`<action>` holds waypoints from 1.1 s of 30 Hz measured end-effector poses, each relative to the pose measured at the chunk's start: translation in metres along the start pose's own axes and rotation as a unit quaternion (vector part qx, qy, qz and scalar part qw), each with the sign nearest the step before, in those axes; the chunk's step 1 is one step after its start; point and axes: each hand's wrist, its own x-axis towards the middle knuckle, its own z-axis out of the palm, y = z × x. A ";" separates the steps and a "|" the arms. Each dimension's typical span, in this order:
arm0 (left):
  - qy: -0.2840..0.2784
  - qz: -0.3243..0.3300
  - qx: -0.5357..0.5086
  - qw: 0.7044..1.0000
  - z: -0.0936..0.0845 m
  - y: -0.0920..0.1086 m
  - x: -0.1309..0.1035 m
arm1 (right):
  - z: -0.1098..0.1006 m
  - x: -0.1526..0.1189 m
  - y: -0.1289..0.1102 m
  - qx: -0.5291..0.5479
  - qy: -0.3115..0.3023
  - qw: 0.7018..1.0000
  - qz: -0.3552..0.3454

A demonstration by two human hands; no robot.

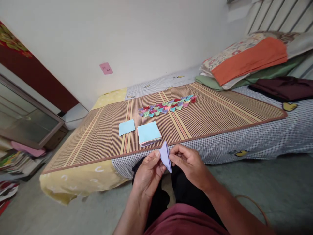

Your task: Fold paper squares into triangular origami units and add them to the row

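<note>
A folded lavender piece of paper [165, 157] is held up in front of the bed's edge, over my lap. My left hand [149, 168] pinches it from the left, thumb on its face. From the other side my right hand [187, 160] has thumb and fingertips closed at the paper's right edge. Just beyond lies a stack of square paper [149, 132], light blue on top with other colours below. One light blue sheet [126, 127] lies left of the stack. Farther back, several small folded paper pieces [167, 107] in many colours stand in rows.
A striped bamboo mat [97, 137] covers the bed, over checked and yellow sheets. Pillows with an orange cloth [251, 60] and a dark folded cloth [283, 88] lie at the right. A pink note [106, 68] is on the wall.
</note>
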 end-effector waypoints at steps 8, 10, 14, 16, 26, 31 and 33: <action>-0.003 0.067 0.069 0.995 0.000 -0.005 -0.003 | 0.006 -0.001 -0.001 -0.129 0.077 0.985 -0.089; -0.008 0.099 0.102 0.990 0.002 -0.008 -0.003 | 0.009 0.000 0.000 -0.167 0.119 0.969 -0.139; -0.007 0.121 0.110 0.986 0.008 -0.015 -0.007 | 0.015 0.000 0.005 -0.197 0.143 0.943 -0.225; -0.012 0.100 0.090 0.991 0.010 -0.017 -0.010 | 0.016 0.000 0.009 -0.216 0.143 0.931 -0.257; -0.049 0.027 0.045 0.997 0.019 -0.011 -0.019 | 0.012 0.001 0.013 -0.329 0.134 0.875 -0.329; -0.034 0.024 0.050 0.998 0.021 -0.010 -0.020 | 0.015 0.001 0.010 -0.295 0.184 0.886 -0.307; -0.036 0.028 0.057 0.997 0.021 -0.011 -0.020 | 0.015 0.000 0.009 -0.293 0.193 0.889 -0.296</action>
